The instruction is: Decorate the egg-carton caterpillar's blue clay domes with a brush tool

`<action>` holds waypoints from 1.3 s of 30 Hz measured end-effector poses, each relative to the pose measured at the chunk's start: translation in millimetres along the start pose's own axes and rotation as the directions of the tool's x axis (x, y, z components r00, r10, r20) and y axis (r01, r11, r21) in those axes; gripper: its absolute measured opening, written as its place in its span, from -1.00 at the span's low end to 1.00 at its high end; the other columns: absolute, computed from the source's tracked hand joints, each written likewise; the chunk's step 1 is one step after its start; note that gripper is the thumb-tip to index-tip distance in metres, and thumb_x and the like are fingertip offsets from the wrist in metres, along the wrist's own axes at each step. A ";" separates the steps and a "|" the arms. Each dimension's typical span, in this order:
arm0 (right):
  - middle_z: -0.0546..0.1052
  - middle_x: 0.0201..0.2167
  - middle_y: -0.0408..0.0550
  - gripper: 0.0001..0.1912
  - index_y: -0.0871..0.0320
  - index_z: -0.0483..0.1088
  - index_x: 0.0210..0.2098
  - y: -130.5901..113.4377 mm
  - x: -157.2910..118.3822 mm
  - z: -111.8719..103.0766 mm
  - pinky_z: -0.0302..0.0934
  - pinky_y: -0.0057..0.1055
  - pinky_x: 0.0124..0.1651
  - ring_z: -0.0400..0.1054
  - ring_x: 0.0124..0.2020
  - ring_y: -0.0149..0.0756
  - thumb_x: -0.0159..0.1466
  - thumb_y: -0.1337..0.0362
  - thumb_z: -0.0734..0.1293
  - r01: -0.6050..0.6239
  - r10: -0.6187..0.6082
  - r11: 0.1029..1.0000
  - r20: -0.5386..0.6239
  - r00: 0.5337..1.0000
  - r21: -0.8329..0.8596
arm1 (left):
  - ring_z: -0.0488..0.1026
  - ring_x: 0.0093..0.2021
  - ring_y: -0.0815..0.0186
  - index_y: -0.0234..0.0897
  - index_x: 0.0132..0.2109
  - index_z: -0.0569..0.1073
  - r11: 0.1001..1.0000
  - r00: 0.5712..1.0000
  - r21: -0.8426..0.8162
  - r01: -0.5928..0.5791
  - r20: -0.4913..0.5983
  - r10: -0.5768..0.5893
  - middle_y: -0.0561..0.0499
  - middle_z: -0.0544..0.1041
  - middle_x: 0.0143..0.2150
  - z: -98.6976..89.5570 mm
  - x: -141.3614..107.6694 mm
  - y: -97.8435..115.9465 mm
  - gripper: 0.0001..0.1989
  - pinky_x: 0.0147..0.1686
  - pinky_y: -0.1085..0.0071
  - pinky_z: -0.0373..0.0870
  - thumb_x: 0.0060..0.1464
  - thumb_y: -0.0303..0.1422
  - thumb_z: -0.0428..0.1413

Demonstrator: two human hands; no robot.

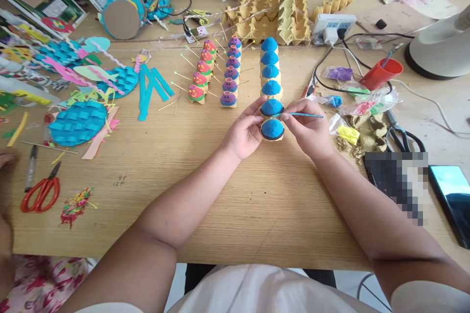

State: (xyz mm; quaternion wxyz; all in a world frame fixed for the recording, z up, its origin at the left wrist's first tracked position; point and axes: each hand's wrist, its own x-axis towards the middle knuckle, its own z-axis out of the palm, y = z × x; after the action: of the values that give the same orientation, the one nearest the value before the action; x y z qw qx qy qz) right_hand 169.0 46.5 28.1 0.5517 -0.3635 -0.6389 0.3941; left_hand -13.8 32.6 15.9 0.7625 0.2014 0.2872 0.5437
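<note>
You are gripping the nearest blue-painted egg-carton cup (pixel 272 128) with your left hand (pixel 244 133), mid-bench (pixel 227 195), while your right hand (pixel 308 129) is pinching a thin blue stick (pixel 299 115) against the cup row (pixel 270 71).

The surface (pixel 257 195) is pale wood-grain laminate, smooth and matt. The blue domes (pixel 272 128) look like soft, matt clay on rough grey-brown egg-carton cups (pixel 273 138). The egg trays (pixel 271 19) behind are coarse pulp cardboard. The scissors (pixel 40 193) have glossy red plastic handles; the phone (pixel 453 195) has shiny glass.
</note>
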 end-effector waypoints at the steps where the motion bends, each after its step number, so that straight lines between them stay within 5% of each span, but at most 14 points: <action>1: 0.53 -0.36 -0.12 -0.50 -0.01 0.50 -0.38 -0.1 -0.1 0.1 0.38 -0.20 -0.20 0.42 -0.30 -0.25 0.20 -0.27 0.60 0.000 0.000 1.000 0.000 1.000 0.002 | 0.57 0.41 0.20 0.04 0.47 0.44 1.000 1.000 0.005 0.003 -0.001 -0.003 0.08 0.71 0.27 0.5 -0.2 0.2 -0.29 0.27 0.34 0.58 0.26 -0.57 0.06; 11: 0.55 -0.32 -0.13 -0.53 -0.01 0.50 -0.37 2.3 2.6 -3.1 0.42 -0.20 -0.13 0.45 -0.25 -0.25 0.21 -0.23 0.61 0.002 -0.005 0.997 0.047 0.999 0.072 | 0.51 0.47 0.13 -0.03 0.41 0.51 1.000 0.999 0.000 -0.001 -0.038 0.001 0.05 0.69 0.30 5.2 -2.6 0.8 -0.35 0.42 0.20 0.49 0.25 -0.56 0.08; 17: 0.54 -0.33 -0.13 -0.52 -0.01 0.48 -0.39 6.0 4.7 -5.4 0.40 -0.21 -0.13 0.44 -0.25 -0.25 0.19 -0.21 0.63 -0.021 0.013 0.993 0.065 0.998 0.113 | 0.51 0.47 0.16 0.07 0.48 0.43 1.000 0.999 -0.013 0.013 -0.037 -0.014 0.11 0.66 0.36 4.6 -2.1 1.4 -0.29 0.40 0.20 0.51 0.27 -0.55 0.07; 25: 0.55 -0.33 -0.15 -0.50 0.00 0.48 -0.38 4.8 5.1 -5.2 0.40 -0.25 -0.16 0.44 -0.26 -0.28 0.16 -0.23 0.64 -0.048 0.042 0.993 0.058 0.997 0.104 | 0.54 0.44 0.12 0.04 0.34 0.57 1.000 1.000 0.014 -0.004 -0.002 0.004 0.12 0.70 0.29 1.7 -1.1 -0.3 -0.38 0.40 0.13 0.51 0.24 -0.55 0.07; 39: 0.54 -0.35 -0.14 -0.57 0.03 0.52 -0.38 7.4 4.8 -6.3 0.38 -0.30 -0.18 0.42 -0.27 -0.31 0.19 -0.13 0.66 -0.031 0.023 0.989 0.061 0.998 0.145 | 0.57 0.41 0.13 -0.05 0.45 0.47 1.000 1.000 0.023 0.004 -0.012 -0.003 0.06 0.68 0.31 5.3 -3.2 0.9 -0.33 0.37 0.17 0.53 0.25 -0.54 0.05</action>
State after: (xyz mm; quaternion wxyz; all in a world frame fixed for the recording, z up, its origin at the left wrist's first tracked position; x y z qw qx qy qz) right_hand 174.9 54.6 23.9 0.5525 -0.3189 -0.6193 0.4578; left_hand -11.8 29.9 21.2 0.7593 0.2065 0.2985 0.5401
